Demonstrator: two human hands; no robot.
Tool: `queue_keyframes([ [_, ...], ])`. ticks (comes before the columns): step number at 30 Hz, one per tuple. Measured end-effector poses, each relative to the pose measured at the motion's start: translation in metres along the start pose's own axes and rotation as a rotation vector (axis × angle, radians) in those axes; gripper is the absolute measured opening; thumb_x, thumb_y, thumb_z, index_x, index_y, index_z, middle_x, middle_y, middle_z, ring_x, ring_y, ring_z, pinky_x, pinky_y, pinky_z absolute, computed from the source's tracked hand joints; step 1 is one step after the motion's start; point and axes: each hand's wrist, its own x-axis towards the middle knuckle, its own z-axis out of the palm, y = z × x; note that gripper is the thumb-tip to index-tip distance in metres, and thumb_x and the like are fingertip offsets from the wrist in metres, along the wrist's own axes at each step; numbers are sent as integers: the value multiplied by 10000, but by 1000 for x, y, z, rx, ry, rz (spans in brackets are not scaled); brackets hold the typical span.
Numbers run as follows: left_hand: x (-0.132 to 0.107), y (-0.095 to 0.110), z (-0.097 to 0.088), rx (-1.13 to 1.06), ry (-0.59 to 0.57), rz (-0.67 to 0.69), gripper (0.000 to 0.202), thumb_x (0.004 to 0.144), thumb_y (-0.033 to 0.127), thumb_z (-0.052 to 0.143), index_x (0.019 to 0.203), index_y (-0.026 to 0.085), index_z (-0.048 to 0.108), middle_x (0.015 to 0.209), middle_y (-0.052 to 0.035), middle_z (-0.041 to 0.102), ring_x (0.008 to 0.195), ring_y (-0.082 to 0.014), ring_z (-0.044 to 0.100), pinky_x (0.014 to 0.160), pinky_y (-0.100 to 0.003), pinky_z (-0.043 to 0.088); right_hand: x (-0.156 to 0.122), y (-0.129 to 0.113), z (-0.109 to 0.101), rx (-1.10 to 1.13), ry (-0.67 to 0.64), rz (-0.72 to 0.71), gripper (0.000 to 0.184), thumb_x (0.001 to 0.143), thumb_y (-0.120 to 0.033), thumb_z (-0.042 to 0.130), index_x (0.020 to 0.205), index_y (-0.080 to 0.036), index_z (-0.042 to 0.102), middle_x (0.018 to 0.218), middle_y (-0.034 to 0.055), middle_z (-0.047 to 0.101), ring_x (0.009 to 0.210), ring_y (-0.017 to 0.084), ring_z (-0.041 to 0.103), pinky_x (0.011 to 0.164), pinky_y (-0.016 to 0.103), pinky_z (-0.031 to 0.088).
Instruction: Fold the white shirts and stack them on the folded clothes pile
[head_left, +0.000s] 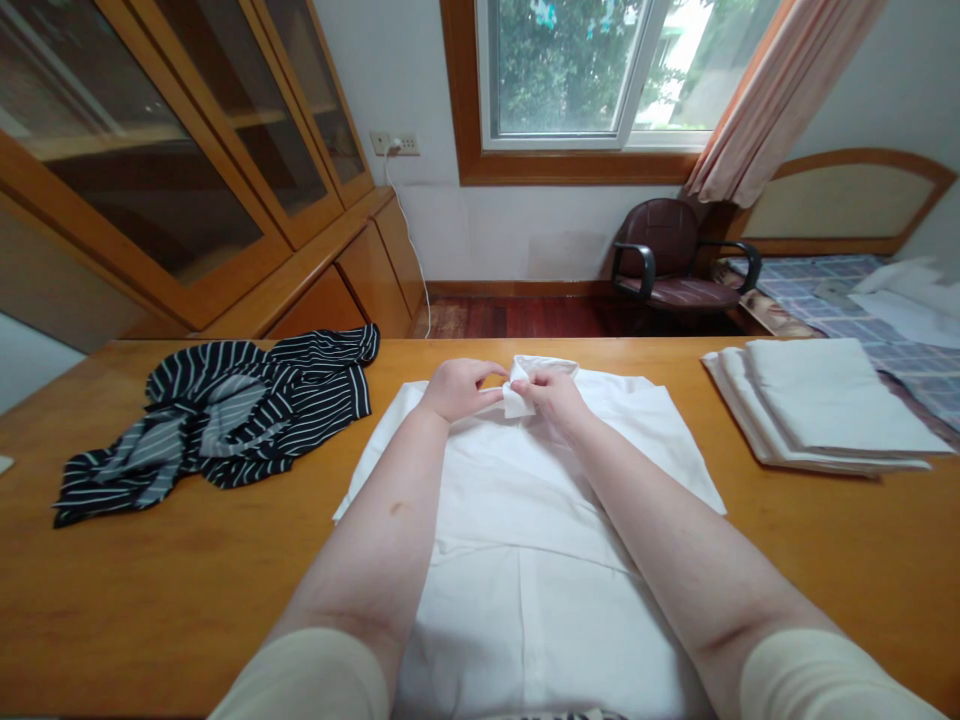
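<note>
A white shirt (pixel 517 520) lies spread flat on the wooden table (pixel 187 560), its collar at the far end. My left hand (pixel 459 387) and my right hand (pixel 553 393) meet at the collar (pixel 517 385). Both pinch the collar's white cloth between thumb and fingers, the left hand on its left point, the right hand on its right side. Both forearms stretch out over the shirt's body.
A crumpled black-and-white striped garment (pixel 232 415) lies on the table's left. A stack of folded white cloth (pixel 817 410) sits at the right edge. Beyond the table stand a dark armchair (pixel 671 260), a wooden glass-door cabinet (pixel 187 170), a bed (pixel 862 300) and a window.
</note>
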Motion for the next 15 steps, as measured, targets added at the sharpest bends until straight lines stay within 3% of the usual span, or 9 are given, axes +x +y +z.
queue_keyframes([
  [5,-1,1,3,42,82,115,186,796,346,588,849,236,728,629,-6,649,604,-138,579,593,-262,395,3,6,0,84,-40,-22,377,596,-513,704,539,-184,531,474,-49,445,470,89,363,473,248,268],
  [9,-1,0,5,12,144,197,184,814,299,557,838,236,728,742,-23,684,689,-145,608,642,-270,437,5,11,-1,143,-70,-23,392,604,-518,711,544,-180,521,479,-48,441,477,89,363,483,249,267],
  [15,0,-1,6,-73,176,212,163,811,246,561,864,240,716,857,-18,707,774,-140,634,711,-268,476,7,16,-3,206,-136,-38,387,675,-537,669,614,-173,552,524,-37,445,502,94,366,495,251,255],
])
